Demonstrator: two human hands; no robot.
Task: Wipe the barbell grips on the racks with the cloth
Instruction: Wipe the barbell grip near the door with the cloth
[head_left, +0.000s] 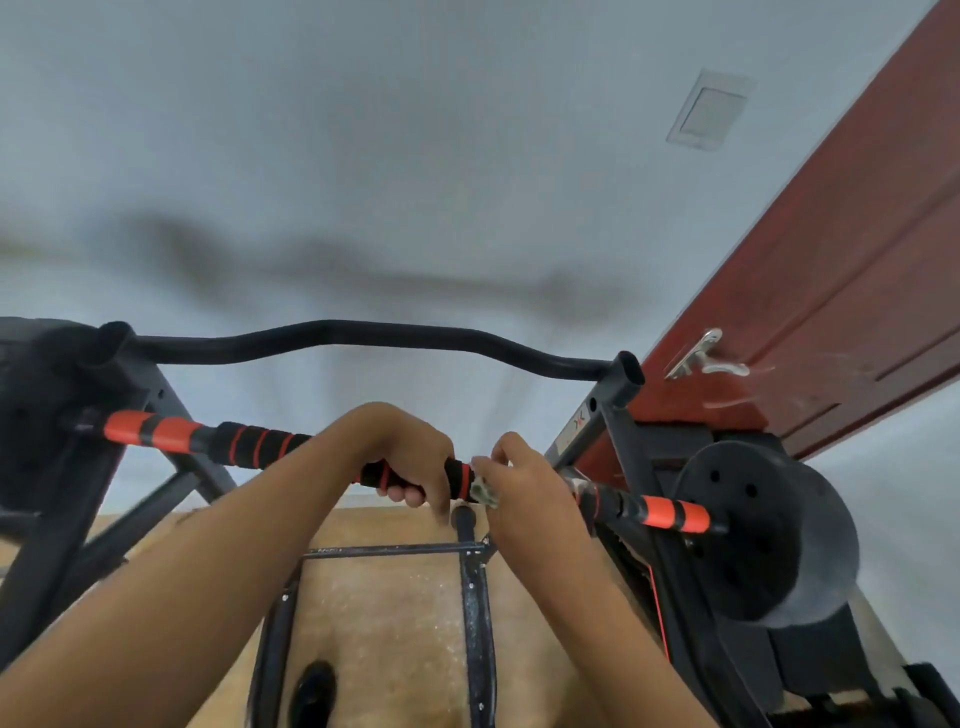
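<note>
Pale grey wall (363, 130) fills the upper half of the view, crossed by soft blurred shadows; a red-brown door (857, 260) slants down the right edge, and a tan speckled floor (395, 597) shows at the bottom centre. Black steel rack (613, 415): two uprights, left and right, joined at the top by a wavy black crossbar (332, 332), with lower struts visible over the floor. Barbell (171, 434): lies across the rack just below the crossbar, sloping down to the right, with orange-and-black banded sleeves near both ends. Weight plate (737, 530): black, drilled with holes, mounted on the right end of the barbell beside the right upright; a dark mass at the left end is too blurred to identify. Foam grip (260, 444): black with thin red spiral stripes, covering the middle stretch of the barbell. Left hand (410, 457): reaches in from the lower left, fingers (410, 496) curled under and round the foam grip. Right hand (530, 483): reaches in from the lower right, just beside the left hand, fingers closed on the cloth. Cloth (484, 492): a small pale crumpled wad held against the barbell between the two hands, at the right end of the foam grip. Switch plate (709, 111): white, set in the wall at upper right. Door handle (701, 358): silver lever, near the right upright's top.
</note>
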